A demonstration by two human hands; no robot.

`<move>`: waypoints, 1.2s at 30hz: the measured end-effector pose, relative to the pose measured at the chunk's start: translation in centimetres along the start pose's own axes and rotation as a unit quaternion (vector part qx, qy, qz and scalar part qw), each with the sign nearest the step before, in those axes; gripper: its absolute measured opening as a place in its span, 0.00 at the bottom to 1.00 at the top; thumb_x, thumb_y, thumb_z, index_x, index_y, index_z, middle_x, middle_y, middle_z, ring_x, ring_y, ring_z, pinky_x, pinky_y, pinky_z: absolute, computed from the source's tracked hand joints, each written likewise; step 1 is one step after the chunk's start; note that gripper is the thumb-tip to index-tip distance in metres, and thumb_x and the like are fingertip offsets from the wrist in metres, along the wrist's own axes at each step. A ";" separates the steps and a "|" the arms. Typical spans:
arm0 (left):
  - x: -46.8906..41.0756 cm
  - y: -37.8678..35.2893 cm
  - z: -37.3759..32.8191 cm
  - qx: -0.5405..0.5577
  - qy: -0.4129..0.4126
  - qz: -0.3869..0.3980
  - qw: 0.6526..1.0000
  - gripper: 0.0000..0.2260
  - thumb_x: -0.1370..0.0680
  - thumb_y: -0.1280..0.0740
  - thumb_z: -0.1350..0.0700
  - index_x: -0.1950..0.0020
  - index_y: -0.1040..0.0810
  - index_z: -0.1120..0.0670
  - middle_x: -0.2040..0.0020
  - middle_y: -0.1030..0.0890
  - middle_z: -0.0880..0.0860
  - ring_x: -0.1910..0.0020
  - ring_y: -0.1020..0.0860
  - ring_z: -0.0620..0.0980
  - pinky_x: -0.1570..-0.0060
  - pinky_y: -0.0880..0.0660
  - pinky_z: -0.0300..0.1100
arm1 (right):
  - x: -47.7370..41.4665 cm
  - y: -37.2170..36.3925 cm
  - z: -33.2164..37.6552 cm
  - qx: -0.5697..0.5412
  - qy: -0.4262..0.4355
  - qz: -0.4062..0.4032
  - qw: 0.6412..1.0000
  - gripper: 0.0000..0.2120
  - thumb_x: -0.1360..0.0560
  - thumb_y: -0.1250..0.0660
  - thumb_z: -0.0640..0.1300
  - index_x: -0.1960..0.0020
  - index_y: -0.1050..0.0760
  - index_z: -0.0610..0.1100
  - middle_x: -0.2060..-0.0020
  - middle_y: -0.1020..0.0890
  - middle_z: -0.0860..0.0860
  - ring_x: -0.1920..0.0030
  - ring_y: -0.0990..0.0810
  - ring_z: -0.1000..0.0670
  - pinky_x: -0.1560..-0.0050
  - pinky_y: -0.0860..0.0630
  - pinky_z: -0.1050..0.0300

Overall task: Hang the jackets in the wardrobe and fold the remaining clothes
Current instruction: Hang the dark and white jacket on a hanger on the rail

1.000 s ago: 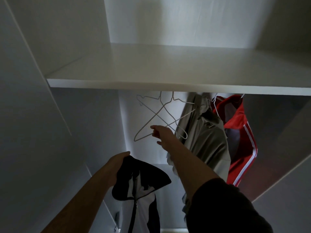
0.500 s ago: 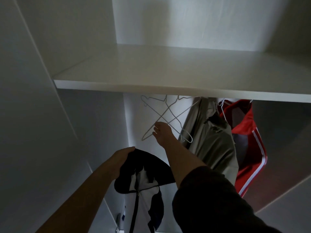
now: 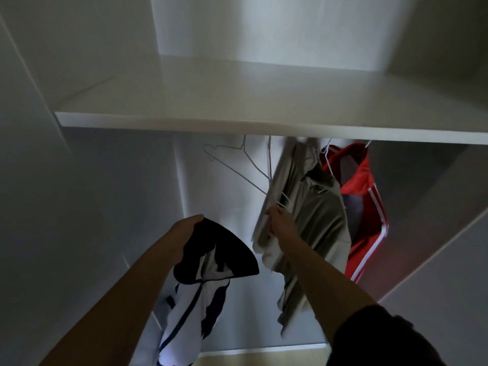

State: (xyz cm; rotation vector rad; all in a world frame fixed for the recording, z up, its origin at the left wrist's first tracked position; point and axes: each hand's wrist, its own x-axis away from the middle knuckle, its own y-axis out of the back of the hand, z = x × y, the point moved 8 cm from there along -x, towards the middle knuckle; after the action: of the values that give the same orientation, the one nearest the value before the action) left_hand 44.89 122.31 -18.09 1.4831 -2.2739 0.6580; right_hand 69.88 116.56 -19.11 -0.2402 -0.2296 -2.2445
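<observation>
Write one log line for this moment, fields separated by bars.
left hand: holds black-and-white jacket | right hand: pinches wire hanger | hung: grey jacket, red jacket

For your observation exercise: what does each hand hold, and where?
Left hand: the zipped jacket, by its dark top; right hand: a wire hanger, by its lower end.

No readable text, label or number anywhere; view dim, possibly hiding small jacket marks.

Two jackets hung, one held
Black-and-white zip jacket [image 3: 211, 270] dangles low left — grey jacket [image 3: 317, 223] and red jacket [image 3: 369, 204] hang touching, wire hanger [image 3: 237, 172] tilted just beside them.
</observation>
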 end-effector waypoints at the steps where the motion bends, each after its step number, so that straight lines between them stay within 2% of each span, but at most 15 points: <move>1: 0.0 -0.6 0.0 -0.004 0.004 0.005 1.000 0.14 0.21 0.35 0.50 0.56 0.20 0.60 0.65 0.17 0.57 0.69 0.19 0.52 0.67 0.26 0.41 | 0.1 1.8 0.3 0.034 0.022 -0.016 0.999 0.13 0.20 0.41 0.40 0.62 0.25 0.44 0.73 0.30 0.50 0.73 0.33 0.53 0.71 0.34 0.61; 5: -0.1 -2.9 -0.1 -0.008 0.015 0.018 1.000 0.13 0.22 0.34 0.50 0.58 0.21 0.60 0.64 0.19 0.57 0.68 0.22 0.53 0.69 0.26 0.40 | -0.7 7.1 2.7 0.127 0.082 -0.049 0.987 0.12 0.20 0.41 0.41 0.59 0.23 0.42 0.69 0.26 0.46 0.70 0.30 0.51 0.65 0.33 0.57; 8: -0.1 -4.1 -0.2 0.001 0.015 0.028 0.999 0.13 0.22 0.34 0.51 0.60 0.21 0.59 0.67 0.20 0.57 0.73 0.22 0.51 0.73 0.25 0.37 | -1.6 8.7 4.1 0.193 0.116 -0.073 0.972 0.14 0.21 0.41 0.40 0.62 0.23 0.42 0.66 0.23 0.41 0.66 0.26 0.47 0.62 0.32 0.56; 11: -0.2 -4.5 -0.1 0.003 0.017 0.033 0.999 0.13 0.22 0.34 0.51 0.60 0.21 0.59 0.67 0.20 0.57 0.74 0.22 0.50 0.74 0.25 0.36 | -1.9 7.8 3.5 0.215 0.120 -0.071 0.967 0.16 0.20 0.42 0.40 0.66 0.29 0.44 0.66 0.24 0.41 0.63 0.26 0.46 0.58 0.30 0.52; 15: -0.4 -4.7 0.5 -0.001 0.028 0.037 0.999 0.14 0.22 0.34 0.50 0.58 0.20 0.60 0.65 0.19 0.57 0.71 0.21 0.51 0.71 0.25 0.38 | -2.4 7.1 2.2 0.225 0.123 -0.098 0.962 0.17 0.19 0.45 0.45 0.66 0.33 0.45 0.70 0.28 0.48 0.67 0.30 0.49 0.61 0.35 0.55; 19: -0.6 -4.5 0.9 0.001 0.023 0.048 0.999 0.14 0.22 0.35 0.49 0.55 0.20 0.61 0.60 0.19 0.58 0.64 0.21 0.54 0.61 0.24 0.44 | -3.2 7.1 1.9 0.249 0.130 -0.117 0.953 0.17 0.18 0.47 0.48 0.64 0.33 0.45 0.70 0.29 0.51 0.65 0.29 0.47 0.61 0.37 0.56; 22: -0.6 -4.5 1.0 0.007 0.020 0.053 0.998 0.14 0.22 0.35 0.49 0.53 0.20 0.61 0.58 0.19 0.59 0.60 0.21 0.55 0.57 0.26 0.45 | -3.5 7.4 1.8 0.268 0.124 -0.124 0.947 0.17 0.18 0.48 0.50 0.58 0.29 0.42 0.65 0.25 0.47 0.59 0.24 0.43 0.59 0.31 0.53; 24: -0.6 -4.5 0.9 0.009 0.016 0.056 0.998 0.14 0.22 0.35 0.50 0.53 0.20 0.61 0.59 0.19 0.58 0.61 0.21 0.55 0.58 0.26 0.45 | -3.7 8.1 2.0 0.298 0.118 -0.138 0.937 0.17 0.18 0.49 0.50 0.53 0.27 0.41 0.58 0.21 0.41 0.54 0.22 0.40 0.53 0.25 0.48; 26: -0.6 -4.5 0.7 0.008 0.011 0.057 0.998 0.14 0.22 0.35 0.50 0.54 0.20 0.61 0.60 0.19 0.58 0.63 0.21 0.54 0.60 0.26 0.44 | -3.7 8.8 2.5 0.320 0.125 -0.146 0.928 0.17 0.18 0.49 0.50 0.51 0.26 0.40 0.54 0.20 0.39 0.52 0.22 0.38 0.50 0.24 0.46; 29: -0.5 -5.0 0.4 0.007 0.010 0.063 0.998 0.13 0.22 0.35 0.50 0.55 0.20 0.60 0.61 0.18 0.57 0.65 0.21 0.53 0.62 0.24 0.43 | -3.8 9.0 3.0 0.331 0.150 -0.123 0.924 0.16 0.18 0.49 0.47 0.51 0.27 0.39 0.54 0.20 0.37 0.51 0.22 0.38 0.50 0.26 0.46; 32: -0.5 -6.0 0.3 -0.012 0.007 0.068 0.998 0.14 0.22 0.34 0.51 0.59 0.19 0.59 0.65 0.19 0.56 0.71 0.21 0.50 0.72 0.25 0.38 | -3.8 9.5 2.9 0.328 0.157 -0.116 0.924 0.17 0.18 0.49 0.47 0.54 0.27 0.39 0.55 0.20 0.37 0.52 0.22 0.37 0.51 0.26 0.46; 34: -0.4 -6.6 0.1 -0.044 0.001 0.072 0.996 0.14 0.22 0.35 0.51 0.59 0.20 0.60 0.64 0.20 0.56 0.69 0.22 0.51 0.69 0.26 0.39 | -4.0 10.0 3.0 0.323 0.149 -0.111 0.928 0.16 0.18 0.48 0.47 0.55 0.27 0.40 0.57 0.21 0.37 0.52 0.22 0.36 0.50 0.26 0.43; 36: -0.4 -7.1 -0.1 -0.068 -0.001 0.070 0.995 0.13 0.22 0.34 0.51 0.57 0.21 0.61 0.61 0.21 0.58 0.65 0.23 0.53 0.64 0.28 0.42 | -4.1 10.7 3.4 0.312 0.149 -0.119 0.931 0.15 0.18 0.47 0.46 0.58 0.28 0.42 0.59 0.21 0.39 0.54 0.22 0.37 0.53 0.26 0.45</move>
State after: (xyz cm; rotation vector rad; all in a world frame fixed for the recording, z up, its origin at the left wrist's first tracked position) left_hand 51.52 120.20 -16.83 1.2716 -2.3892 0.5266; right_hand 81.11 113.74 -15.95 0.4888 -0.8211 -2.2757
